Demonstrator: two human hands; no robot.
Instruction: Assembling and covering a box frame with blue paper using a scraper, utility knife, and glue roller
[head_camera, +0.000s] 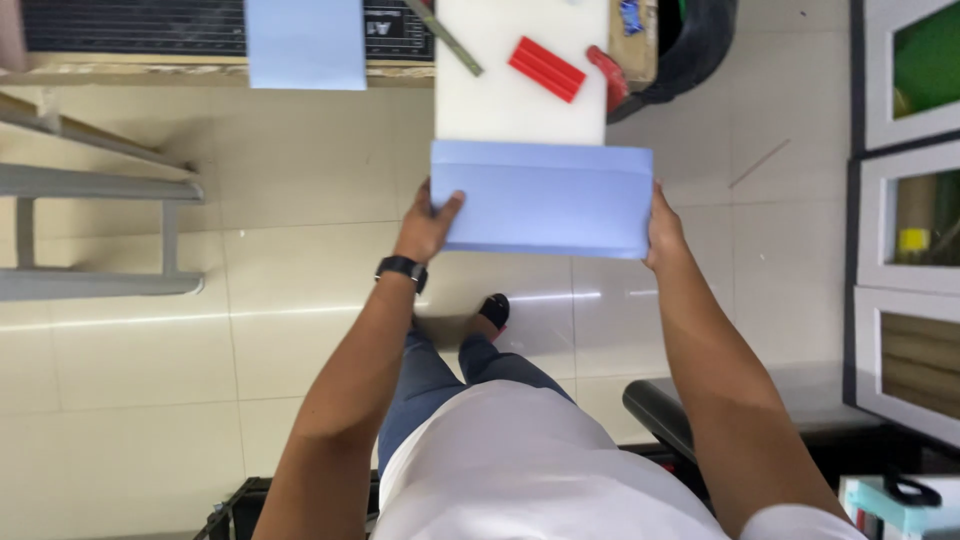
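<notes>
I hold a folded light blue paper sheet (545, 200) flat in front of me, above the tiled floor. My left hand (428, 225) grips its left edge, thumb on top, with a black watch on the wrist. My right hand (662, 232) grips the right edge. The sheet's far edge meets a white board (520, 90) that sticks out from the workbench. On that board lie a red ribbed block (546, 68) and a metal ruler (445, 38).
Another light blue sheet (305, 45) hangs over the bench edge at upper left. A metal rack (100, 190) stands left. White-framed shelves (910, 210) line the right. A black stool seat (660, 405) sits by my right leg, and a red-handled tool (610, 75) beside the board.
</notes>
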